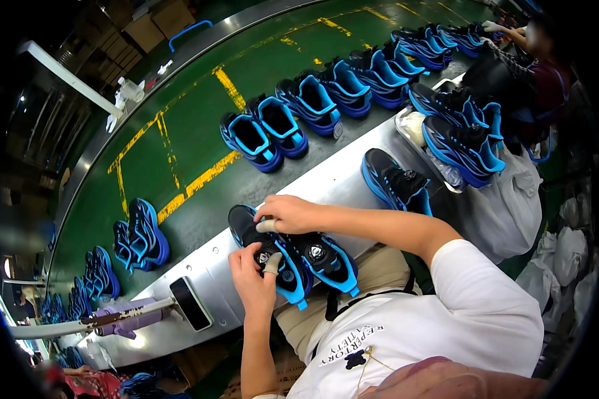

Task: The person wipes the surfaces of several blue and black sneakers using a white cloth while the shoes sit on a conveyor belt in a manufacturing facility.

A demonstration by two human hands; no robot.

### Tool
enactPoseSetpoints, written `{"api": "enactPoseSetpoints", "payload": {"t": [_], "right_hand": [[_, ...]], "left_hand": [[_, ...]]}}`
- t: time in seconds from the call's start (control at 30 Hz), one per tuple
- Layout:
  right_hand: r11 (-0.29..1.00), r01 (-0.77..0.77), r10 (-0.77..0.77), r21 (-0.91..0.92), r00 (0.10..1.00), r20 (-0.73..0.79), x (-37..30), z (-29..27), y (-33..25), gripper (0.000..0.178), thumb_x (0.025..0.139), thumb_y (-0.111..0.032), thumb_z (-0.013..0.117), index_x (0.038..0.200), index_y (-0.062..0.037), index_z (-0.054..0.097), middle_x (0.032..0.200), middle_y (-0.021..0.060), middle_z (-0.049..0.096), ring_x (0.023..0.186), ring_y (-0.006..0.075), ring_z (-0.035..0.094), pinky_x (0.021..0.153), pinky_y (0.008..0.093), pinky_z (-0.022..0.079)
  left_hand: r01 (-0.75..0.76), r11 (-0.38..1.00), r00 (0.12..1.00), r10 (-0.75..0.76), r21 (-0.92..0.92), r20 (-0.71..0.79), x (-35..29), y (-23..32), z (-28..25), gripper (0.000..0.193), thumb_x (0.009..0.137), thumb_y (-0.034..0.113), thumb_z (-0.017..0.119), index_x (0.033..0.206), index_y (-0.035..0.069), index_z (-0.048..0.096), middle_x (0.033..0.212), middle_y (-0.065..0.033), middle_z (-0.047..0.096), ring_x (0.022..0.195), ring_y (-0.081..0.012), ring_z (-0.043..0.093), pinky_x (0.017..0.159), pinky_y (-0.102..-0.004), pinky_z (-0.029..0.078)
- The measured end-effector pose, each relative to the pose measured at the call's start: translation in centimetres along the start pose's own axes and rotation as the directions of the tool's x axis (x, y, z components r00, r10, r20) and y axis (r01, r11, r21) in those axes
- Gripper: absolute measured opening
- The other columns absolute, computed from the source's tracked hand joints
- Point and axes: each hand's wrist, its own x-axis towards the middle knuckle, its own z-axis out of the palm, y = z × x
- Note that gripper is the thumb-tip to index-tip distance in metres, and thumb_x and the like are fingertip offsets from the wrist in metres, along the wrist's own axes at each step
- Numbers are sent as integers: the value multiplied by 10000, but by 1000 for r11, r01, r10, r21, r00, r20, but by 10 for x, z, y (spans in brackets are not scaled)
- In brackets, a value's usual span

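Observation:
A pair of black sneakers with bright blue collars and round dials on the tongues lies on the metal ledge in front of me. My left hand [251, 271] grips the near side of the left sneaker [289, 278], its thumb in a pale finger cot beside the dial. Across the same shoe's upper bends my right hand [288, 214], fingers curled onto the lacing area, one also in a pale cot. What lies under its fingertips is hidden. Touching it on the right is the other sneaker [339, 267], partly covered by my right forearm.
Rows of similar sneakers [313, 103] stand on the green belt [199, 126]. A single sneaker [387, 174] lies right of my forearm. Beyond it, a tray [406, 130] holds more shoes. A phone [191, 303] and purple bottle [123, 317] are at left. Another person [546, 80] works far right.

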Motion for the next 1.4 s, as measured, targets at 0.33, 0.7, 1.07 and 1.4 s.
{"api": "enactPoseSetpoints", "payload": {"t": [0.33,0.7,1.07,1.4], "right_hand": [[967,-21,-3,-255,996,-94,56,57,30,565,862,-431,596,1276,-51,537,1177,257,510,1097,413,485,966,454,395],[963,47,-72,-264,994,-85,59,51,36,508,823,-397,604,1220,-86,545,1101,274,553,1027,443,531,893,489,450],[975,-15,3,-221,998,-57,50,41,31,442,895,-268,583,1307,-119,522,1064,200,549,1039,378,518,911,416,420],[968,-17,-2,-252,997,-76,50,39,31,416,903,-240,572,1297,-112,529,1047,195,548,1023,372,524,891,415,428]], "left_hand": [[60,995,976,-42,-78,216,2,-14,-1,342,742,53,718,1072,48,630,857,-16,481,737,-114,421,675,-228,388],[100,937,922,39,-334,384,8,-40,-7,429,754,123,707,1167,72,604,1014,-41,591,758,-135,429,716,-235,383],[-23,972,978,70,-235,195,5,-26,-2,405,711,169,775,1047,40,589,920,-48,507,768,-167,460,728,-278,417],[-94,977,961,140,-193,238,8,-29,-3,418,765,141,735,1141,54,572,1065,-87,537,900,-184,474,823,-287,413]]}}
